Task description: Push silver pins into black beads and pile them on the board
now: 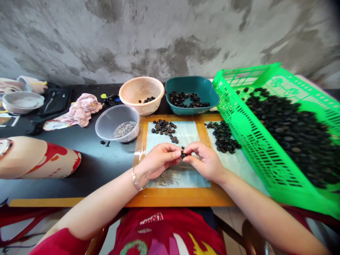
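Observation:
My left hand [163, 157] and my right hand [204, 160] meet over the mat, pinching small black round parts [183, 154] between thumbs and fingertips. How the held parts fit together is too small to tell. Under my left hand lies a heap of thin metal pins [165, 177]. Beyond the hands, a pile of black discs with centre holes [164, 128] rests on the pale mat [186, 177]. Right of it is a second pile of black parts [224, 137].
A green crate [255, 148] full of black parts stands at the right. At the back are a teal basin [192, 83] and a peach bowl [124, 92], both holding black pieces. A clear bowl [105, 124] contains metal pins. Left are a pink cloth [83, 109] and a tumbler [39, 159].

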`<state>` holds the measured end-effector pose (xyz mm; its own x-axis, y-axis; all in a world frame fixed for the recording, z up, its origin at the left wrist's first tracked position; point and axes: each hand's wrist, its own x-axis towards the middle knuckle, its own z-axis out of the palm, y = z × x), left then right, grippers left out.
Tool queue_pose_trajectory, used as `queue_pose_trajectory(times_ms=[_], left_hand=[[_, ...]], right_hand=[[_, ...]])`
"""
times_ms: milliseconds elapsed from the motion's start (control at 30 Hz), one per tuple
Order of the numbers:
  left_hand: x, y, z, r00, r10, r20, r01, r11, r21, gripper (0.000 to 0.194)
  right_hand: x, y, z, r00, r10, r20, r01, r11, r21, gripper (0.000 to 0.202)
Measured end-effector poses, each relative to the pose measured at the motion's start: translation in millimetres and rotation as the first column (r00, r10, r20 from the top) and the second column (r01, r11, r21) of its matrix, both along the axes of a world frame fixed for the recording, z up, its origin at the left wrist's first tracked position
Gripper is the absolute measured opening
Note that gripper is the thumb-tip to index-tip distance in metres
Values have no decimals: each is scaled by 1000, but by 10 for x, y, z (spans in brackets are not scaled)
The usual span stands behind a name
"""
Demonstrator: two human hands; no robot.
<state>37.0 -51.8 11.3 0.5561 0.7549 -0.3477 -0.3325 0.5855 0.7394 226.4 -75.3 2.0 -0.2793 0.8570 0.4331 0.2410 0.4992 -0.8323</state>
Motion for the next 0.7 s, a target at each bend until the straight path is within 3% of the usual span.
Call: queue_pose_trajectory(times_ms=[100, 267, 400, 700], left_hand=[[-1, -2, -2, 1000, -19, -13, 19, 1000, 13, 33], [4, -16, 2, 999, 5, -36, -4, 999, 38, 33], [23, -38, 19, 994, 42, -98, -37, 998, 55, 37], [57, -97, 51, 979, 85, -185, -47, 979, 198, 38]], right_hand=[[6, 2, 6, 1000, 14, 27, -14, 1000, 18, 11], [10, 27, 40, 987, 27, 156, -44, 993, 108, 30], [1, 64, 61, 975, 75, 209, -122, 968, 220, 29], [-7, 57, 63, 979, 2, 205, -70, 943, 325, 25]])
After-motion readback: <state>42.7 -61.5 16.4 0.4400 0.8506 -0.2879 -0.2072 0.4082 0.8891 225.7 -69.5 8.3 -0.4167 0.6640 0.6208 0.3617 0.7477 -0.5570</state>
